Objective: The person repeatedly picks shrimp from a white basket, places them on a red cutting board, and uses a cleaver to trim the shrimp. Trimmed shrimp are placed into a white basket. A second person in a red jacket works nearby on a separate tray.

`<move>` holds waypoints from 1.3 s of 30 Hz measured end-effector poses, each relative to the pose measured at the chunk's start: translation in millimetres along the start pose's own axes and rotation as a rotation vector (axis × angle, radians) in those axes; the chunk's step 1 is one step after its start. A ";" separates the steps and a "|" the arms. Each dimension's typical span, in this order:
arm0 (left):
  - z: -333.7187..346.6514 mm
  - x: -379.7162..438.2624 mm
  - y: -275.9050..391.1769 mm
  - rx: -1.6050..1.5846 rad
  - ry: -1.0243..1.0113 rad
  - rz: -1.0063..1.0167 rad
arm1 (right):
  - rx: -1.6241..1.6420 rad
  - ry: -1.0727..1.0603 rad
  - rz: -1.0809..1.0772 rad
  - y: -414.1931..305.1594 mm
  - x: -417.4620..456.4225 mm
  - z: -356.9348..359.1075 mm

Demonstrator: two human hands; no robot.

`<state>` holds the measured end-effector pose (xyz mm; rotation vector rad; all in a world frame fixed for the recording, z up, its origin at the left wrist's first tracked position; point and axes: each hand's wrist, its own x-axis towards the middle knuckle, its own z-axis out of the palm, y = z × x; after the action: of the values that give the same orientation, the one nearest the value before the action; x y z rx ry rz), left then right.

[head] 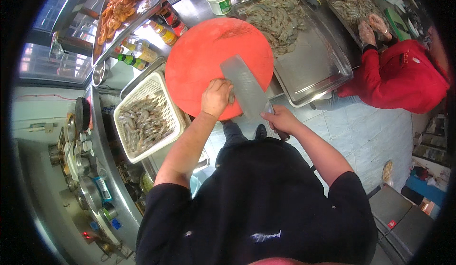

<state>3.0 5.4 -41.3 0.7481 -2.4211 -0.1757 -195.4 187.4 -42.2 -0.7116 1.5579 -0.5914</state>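
Observation:
My right hand point(279, 119) grips the handle of a wide cleaver point(245, 87), its blade lying across a round red cutting board point(199, 51). On the board's near part, my left hand point(217, 95) has its fingers curled over a small grey shrimp point(231, 97), mostly hidden between hand and blade. Left of the board stands a white plastic basket point(174, 122) with raw shrimp point(142, 124) in it. Beyond the board to the right, a metal tray point(306, 69) carries a heap of raw shrimp point(278, 19) at its far end.
At right, a co-worker in a red top point(402, 76) has gloved hands point(374, 28) over another shrimp tray point(342, 8). Sauce bottles point(142, 53) and a tray of orange-coloured food point(124, 8) are at upper left. A white tub point(218, 0) stands behind the board.

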 end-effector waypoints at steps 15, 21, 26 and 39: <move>-2.9 8.4 -20.8 -0.225 -0.033 0.132 | -0.208 -0.052 -0.086 -34.7 14.3 -28.1; -6.8 11.8 -35.3 -0.236 -0.155 0.182 | -0.085 0.113 -0.090 -51.5 12.8 -3.5; -30.5 6.5 -29.9 -0.289 -0.131 -0.050 | -0.179 0.410 -0.171 -50.7 9.0 17.9; -68.5 -95.8 -240.1 0.184 -0.598 -0.860 | -0.705 0.523 -0.144 -78.3 -48.0 -37.9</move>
<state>219.8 -138.7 -102.5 2.0297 -2.4751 -0.5831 -222.8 168.5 51.4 -1.2755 2.2534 -0.3314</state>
